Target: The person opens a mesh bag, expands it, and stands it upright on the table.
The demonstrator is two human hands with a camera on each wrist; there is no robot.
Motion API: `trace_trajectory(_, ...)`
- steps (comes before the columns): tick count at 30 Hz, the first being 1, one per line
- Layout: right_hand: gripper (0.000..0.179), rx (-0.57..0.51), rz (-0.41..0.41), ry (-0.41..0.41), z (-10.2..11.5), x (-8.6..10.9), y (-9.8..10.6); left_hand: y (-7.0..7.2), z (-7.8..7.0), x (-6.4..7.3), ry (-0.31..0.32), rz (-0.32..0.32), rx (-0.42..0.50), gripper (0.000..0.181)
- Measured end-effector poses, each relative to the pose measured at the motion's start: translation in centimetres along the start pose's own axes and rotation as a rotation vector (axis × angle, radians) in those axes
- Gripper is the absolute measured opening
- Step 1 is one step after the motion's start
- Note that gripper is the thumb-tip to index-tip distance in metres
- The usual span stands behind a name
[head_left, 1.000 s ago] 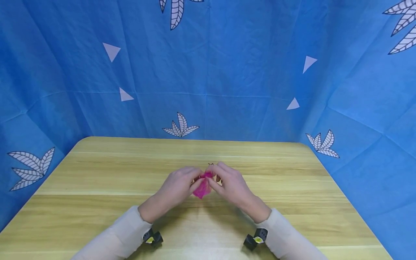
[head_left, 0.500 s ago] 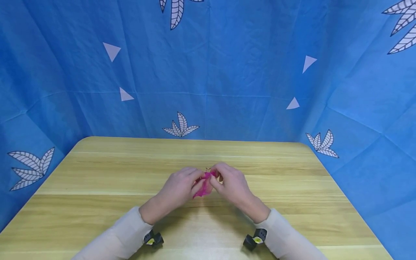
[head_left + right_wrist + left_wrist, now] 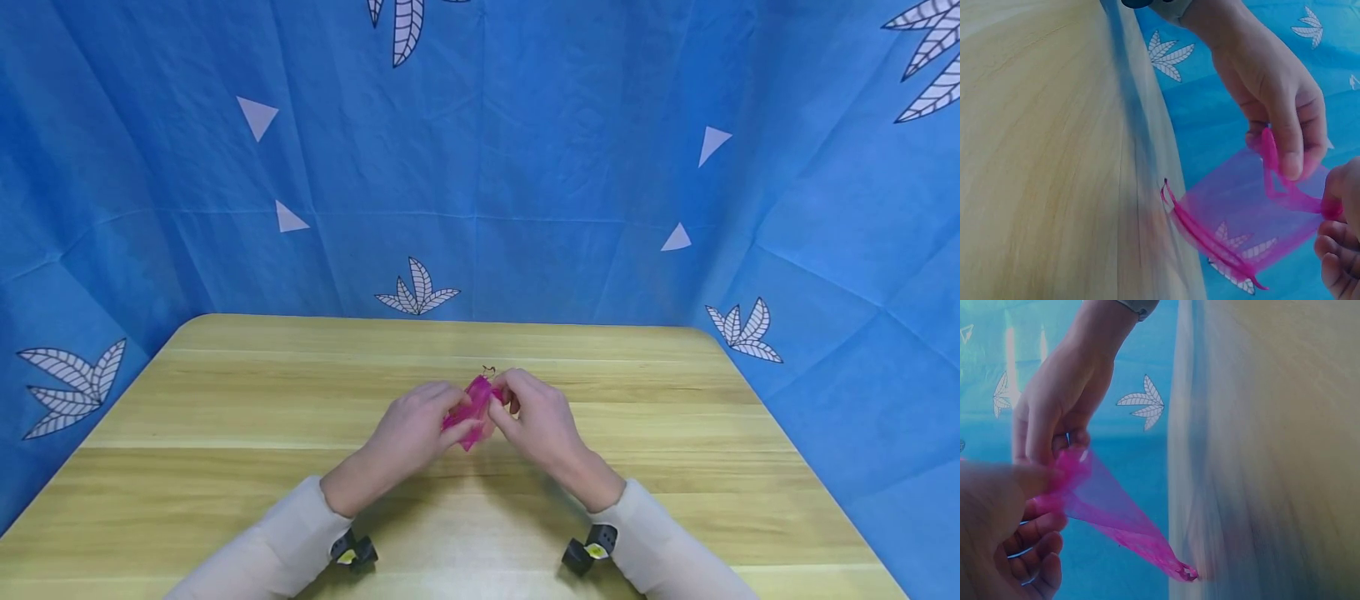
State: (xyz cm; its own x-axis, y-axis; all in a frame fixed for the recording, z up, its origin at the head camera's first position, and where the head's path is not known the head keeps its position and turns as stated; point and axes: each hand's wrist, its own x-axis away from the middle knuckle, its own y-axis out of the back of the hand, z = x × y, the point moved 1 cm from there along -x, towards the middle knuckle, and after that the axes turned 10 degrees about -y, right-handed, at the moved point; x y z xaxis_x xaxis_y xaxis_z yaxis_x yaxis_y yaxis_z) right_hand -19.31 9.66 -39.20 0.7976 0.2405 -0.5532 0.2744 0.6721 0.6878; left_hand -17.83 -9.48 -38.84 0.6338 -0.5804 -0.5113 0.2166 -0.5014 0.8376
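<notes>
Left hand [image 3: 420, 425] pinches one bit of see-through pink bag [image 3: 480, 398]; right hand [image 3: 538, 421] pinches another. Bag held between them, above wooden table [image 3: 675, 433]. Looks like spreading bag's edge. Next move likely needs soft pull, firm pinch.

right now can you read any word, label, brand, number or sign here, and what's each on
No legible text in any view.
Small yellow patches on the black wrist devices: too small to read.
Sheer pink fabric pouch: no text visible.
Blue fabric backdrop: white leaf and triangle prints, no lettering.
</notes>
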Motion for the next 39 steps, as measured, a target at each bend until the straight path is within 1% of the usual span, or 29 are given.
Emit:
trace_trajectory(4,0.01,-0.005,-0.002,0.001,0.0,0.0,0.0,0.0,0.2,-0.1,0.039,0.053,-0.032,0.021)
trace_trajectory(7,0.01,-0.008,0.001,0.0,-0.1,0.0,0.0,0.0,0.4,-0.1,0.037,0.064,-0.052,0.016)
trace_trajectory(12,0.006,0.002,0.008,-0.008,0.0,0.0,0.0,0.1,0.8,-0.1,0.043,0.042,-0.082,0.014)
trace_trajectory(17,0.004,0.023,0.018,-0.023,0.0,0.1,0.0,0.1,1.1,-0.1,0.047,-0.002,-0.102,0.011)
trace_trajectory(24,0.007,0.101,0.053,-0.034,-0.1,0.0,-0.2,0.1,1.2,0.1,0.043,-0.037,-0.1,0.014)
trace_trajectory(27,0.009,0.128,0.068,-0.017,-0.1,-0.1,-0.2,0.2,1.1,0.1,0.015,-0.048,-0.11,0.014)
trace_trajectory(31,0.012,0.134,0.106,0.016,0.0,-0.1,-0.2,0.1,1.0,0.1,-0.058,-0.038,-0.151,0.013)
trace_trajectory(35,0.012,0.112,0.158,0.044,0.2,0.0,-0.2,-0.1,0.9,0.1,-0.124,-0.036,-0.168,0.012)
trace_trajectory(39,0.008,0.075,0.19,0.06,0.5,0.1,-0.3,-0.2,0.7,0.2,-0.162,-0.038,-0.154,0.011)
